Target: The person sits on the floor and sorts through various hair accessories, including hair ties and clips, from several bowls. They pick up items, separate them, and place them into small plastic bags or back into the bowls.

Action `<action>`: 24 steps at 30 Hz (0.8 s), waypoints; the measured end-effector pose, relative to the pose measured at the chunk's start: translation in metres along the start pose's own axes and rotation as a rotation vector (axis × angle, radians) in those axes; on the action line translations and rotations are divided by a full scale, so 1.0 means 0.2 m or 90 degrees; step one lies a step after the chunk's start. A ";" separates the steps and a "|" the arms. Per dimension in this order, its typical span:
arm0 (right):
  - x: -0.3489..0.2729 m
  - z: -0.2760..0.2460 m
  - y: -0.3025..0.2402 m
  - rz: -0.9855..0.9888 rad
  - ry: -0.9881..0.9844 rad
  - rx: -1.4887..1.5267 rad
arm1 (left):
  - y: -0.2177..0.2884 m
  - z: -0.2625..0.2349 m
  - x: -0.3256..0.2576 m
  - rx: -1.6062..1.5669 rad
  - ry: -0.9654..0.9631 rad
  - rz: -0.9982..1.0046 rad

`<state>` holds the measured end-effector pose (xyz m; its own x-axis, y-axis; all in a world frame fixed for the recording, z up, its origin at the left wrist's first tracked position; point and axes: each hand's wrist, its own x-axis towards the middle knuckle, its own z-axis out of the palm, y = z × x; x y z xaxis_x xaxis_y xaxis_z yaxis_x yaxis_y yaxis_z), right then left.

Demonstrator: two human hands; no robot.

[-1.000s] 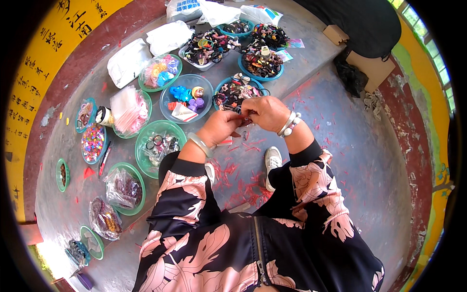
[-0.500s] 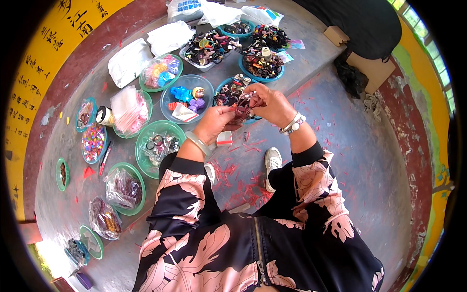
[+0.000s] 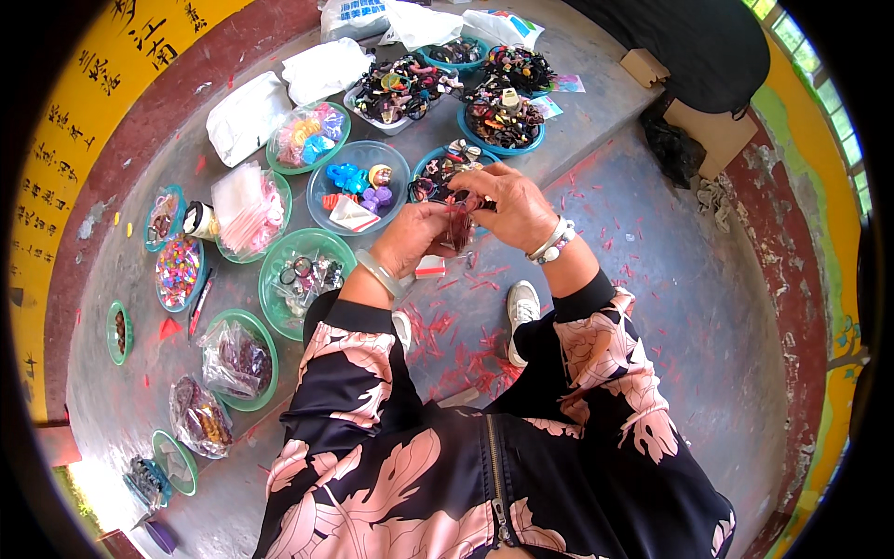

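Note:
Between my two hands is a bundle of dark red hair ties (image 3: 456, 229), with a glossy sheen like clear plastic at its lower part. My left hand (image 3: 413, 238) pinches it from the left, fingers closed. From the right and above, the bent fingers of my right hand (image 3: 521, 207) close on its upper edge; the fingertips are partly hidden. Just behind the hands stands a blue bowl of mixed hair ties (image 3: 447, 170). A small red-and-white box (image 3: 430, 267) lies on the floor below them.
To the left are a clear bowl of colourful trinkets (image 3: 321, 216), a green bowl of small packets (image 3: 296, 307), a bowl of coloured beads (image 3: 179, 272) and bagged goods (image 3: 200, 417). Farther off are more full bowls (image 3: 503, 123) and white bags (image 3: 250, 121). Red scraps (image 3: 438, 335) litter the floor.
My right hand has turned slightly and its fingers have come down over the hair ties. The bundle now hangs lower between the hands, more upright. The left hand has barely moved.

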<state>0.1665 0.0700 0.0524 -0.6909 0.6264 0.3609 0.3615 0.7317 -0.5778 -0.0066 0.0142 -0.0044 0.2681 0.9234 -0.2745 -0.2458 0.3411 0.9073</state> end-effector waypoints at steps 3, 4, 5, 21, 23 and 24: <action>-0.01 0.00 0.00 -0.005 -0.008 -0.037 | 0.03 0.02 0.00 0.009 0.001 -0.008; -0.01 0.01 0.00 -0.005 -0.013 -0.047 | 0.03 0.02 -0.01 0.007 0.009 -0.005; -0.01 0.01 0.01 -0.012 -0.022 -0.067 | 0.03 0.02 -0.01 0.004 0.016 -0.002; -0.02 0.02 0.09 -0.030 0.030 0.018 | 0.03 0.04 -0.02 0.016 0.055 0.015; -0.02 0.02 0.10 -0.074 0.025 -0.014 | 0.04 0.05 -0.01 0.013 0.038 0.021; -0.02 0.03 0.10 -0.084 0.012 -0.023 | 0.03 0.04 -0.02 0.020 0.042 0.024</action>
<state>0.1719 0.0802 0.0353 -0.7223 0.5283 0.4463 0.2908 0.8175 -0.4972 -0.0019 0.0115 0.0042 0.1969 0.9455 -0.2592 -0.2254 0.3010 0.9266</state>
